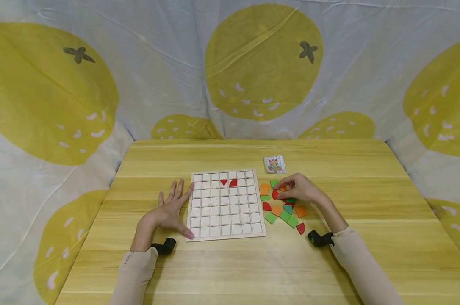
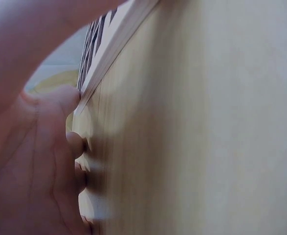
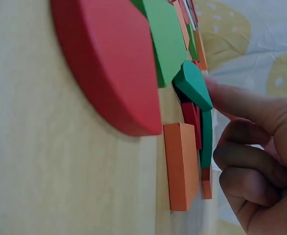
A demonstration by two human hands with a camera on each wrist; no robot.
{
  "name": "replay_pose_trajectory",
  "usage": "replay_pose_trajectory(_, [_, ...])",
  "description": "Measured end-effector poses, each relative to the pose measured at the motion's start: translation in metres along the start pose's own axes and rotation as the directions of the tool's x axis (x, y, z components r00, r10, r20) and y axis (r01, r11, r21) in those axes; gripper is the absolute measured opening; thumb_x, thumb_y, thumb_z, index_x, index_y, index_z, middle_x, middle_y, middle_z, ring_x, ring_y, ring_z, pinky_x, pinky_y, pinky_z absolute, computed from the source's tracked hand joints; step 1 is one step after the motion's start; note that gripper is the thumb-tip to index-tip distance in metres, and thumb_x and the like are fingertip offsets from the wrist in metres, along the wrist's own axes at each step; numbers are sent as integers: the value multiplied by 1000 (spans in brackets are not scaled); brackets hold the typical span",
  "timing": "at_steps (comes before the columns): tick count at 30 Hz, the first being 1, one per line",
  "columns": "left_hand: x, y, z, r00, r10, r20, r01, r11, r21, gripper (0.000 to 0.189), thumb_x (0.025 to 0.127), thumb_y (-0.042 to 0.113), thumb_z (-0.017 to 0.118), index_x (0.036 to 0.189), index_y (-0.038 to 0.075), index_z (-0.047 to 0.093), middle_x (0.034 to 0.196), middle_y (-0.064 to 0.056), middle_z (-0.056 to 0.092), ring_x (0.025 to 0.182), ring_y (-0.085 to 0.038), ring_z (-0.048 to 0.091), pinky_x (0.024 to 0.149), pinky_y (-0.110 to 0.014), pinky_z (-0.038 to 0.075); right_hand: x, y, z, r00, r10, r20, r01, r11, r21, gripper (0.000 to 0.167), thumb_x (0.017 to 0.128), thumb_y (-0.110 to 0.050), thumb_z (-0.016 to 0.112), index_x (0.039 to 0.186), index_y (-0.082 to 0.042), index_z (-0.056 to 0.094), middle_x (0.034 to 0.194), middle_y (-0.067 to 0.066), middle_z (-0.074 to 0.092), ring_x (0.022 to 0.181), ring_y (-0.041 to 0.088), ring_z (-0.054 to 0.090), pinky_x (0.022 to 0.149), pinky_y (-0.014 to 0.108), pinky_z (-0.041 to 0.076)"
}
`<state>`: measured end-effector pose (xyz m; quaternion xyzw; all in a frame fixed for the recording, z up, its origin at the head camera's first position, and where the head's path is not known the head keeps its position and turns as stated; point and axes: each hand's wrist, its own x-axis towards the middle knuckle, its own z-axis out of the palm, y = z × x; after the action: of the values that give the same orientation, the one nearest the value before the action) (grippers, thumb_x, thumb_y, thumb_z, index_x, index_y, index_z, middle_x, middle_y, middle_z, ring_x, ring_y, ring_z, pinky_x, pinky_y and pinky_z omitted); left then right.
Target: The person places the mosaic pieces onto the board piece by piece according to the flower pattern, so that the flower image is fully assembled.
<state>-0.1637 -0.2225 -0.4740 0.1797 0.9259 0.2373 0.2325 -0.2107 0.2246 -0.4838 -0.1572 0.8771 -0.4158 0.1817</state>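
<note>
A pale backdrop with large yellow fruit printed on it (image 1: 184, 80) was hung behind a wood-grained surface (image 1: 230, 267). On that surface a gridded board (image 1: 226, 209) was laid flat, just left of a scatter of coloured pieces.

The board was steadied by the left hand (image 1: 171, 210), whose fingers were spread, the index tip at the left edge and the thumb tip on the near-left corner. This brace seemed well chosen, provided that pressure was kept light and even, so that the board was neither tipped nor slid.

A small red piece (image 1: 275, 195) was pinched between thumb and forefinger of the right hand (image 1: 299, 188), low over the scatter. A patterned card (image 1: 275, 164) was placed beyond the scatter, where it could be consulted for colour and direction.

Green squares (image 1: 284, 215), an orange square (image 1: 300, 212) and a teal piece (image 3: 194, 85) were crowded near the right hand, the teal one tilted against others. The red piece was best gripped by its edges and raised straight up, lest these neighbours be dragged.

In adjoining cells of the second row from the far edge, a red quarter-round piece (image 1: 233, 183) and a red triangle (image 1: 224, 182) were set; near them a lighter touch was advisable.
</note>
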Motion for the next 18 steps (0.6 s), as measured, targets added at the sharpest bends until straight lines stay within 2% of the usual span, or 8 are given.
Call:
replay_pose_trajectory(5, [0, 0, 0, 1000, -6, 3, 6, 1000, -6, 157, 55, 48, 101, 167, 16, -4, 169, -25, -26, 155, -48, -27, 114, -79, -19, 0, -2, -2, 1000, 7, 18, -7, 1000, -5, 23, 88, -13, 83, 108, -3, 80, 62, -3, 41, 57, 9, 32, 55, 21, 26])
replay_pose_trajectory(11, [1, -1, 1, 1000, -3, 1, 3, 1000, -5, 157, 54, 49, 100, 167, 16, -4, 169, -25, -26, 155, -48, -26, 114, -79, -19, -3, -4, -2, 996, 61, -72, -65, 996, -57, 22, 83, -18, 88, 98, -6, 80, 68, 0, 52, 65, 16, 43, 59, 23, 34])
replay_pose_trajectory(14, [1, -2, 1, 1000, -3, 1, 3, 1000, -6, 158, 53, 50, 100, 167, 16, -3, 169, -25, -25, 156, -48, -26, 114, -79, -19, -6, -5, -3, 988, 103, -114, -110, 992, -56, 23, 81, -19, 89, 96, -5, 79, 69, 1, 55, 67, 16, 42, 59, 23, 33])
replay_pose_trajectory(18, [2, -4, 1, 1000, -5, 3, 5, 1000, 3, 158, 52, 52, 100, 167, 17, -3, 169, -24, -26, 156, -47, -26, 114, -79, -19, -11, -4, -7, 983, 146, -114, -151, 988, -35, 23, 81, -15, 89, 98, -3, 79, 69, -1, 54, 67, 15, 39, 57, 23, 30])
